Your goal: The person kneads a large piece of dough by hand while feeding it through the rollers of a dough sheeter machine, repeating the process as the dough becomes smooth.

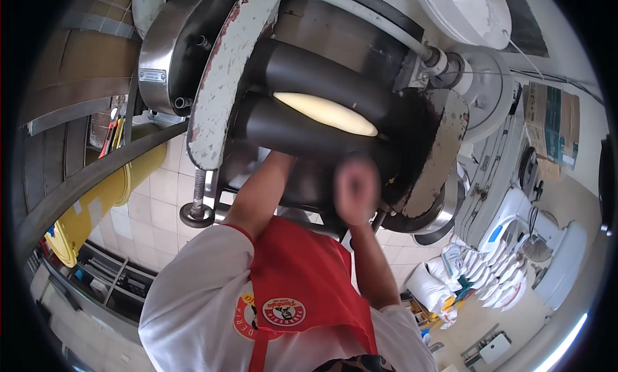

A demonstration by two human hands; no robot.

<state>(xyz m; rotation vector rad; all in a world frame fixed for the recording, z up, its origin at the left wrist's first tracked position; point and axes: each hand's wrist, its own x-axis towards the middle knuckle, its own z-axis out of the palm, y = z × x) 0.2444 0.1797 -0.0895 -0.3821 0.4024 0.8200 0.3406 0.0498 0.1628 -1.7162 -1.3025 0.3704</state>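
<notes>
A long, pale piece of dough (325, 114) lies between two dark rollers (308, 68) of a metal machine, whose worn, chipped white side plate (214, 95) stands at the left. My left forearm (257, 192) reaches under the lower roller, where the hand and its fingers are hidden. My right hand (356, 188) is raised just in front of the lower roller at the right, blurred, so I cannot make out its fingers or whether it holds anything.
A white bowl of powder (463, 8) is at top right. A metal rail (96, 172) and yellow bin (90, 217) run along the left. Stacked sacks (438, 285) and cardboard boxes (553, 124) are at the right. A threaded handwheel (197, 214) hangs below the machine's left side.
</notes>
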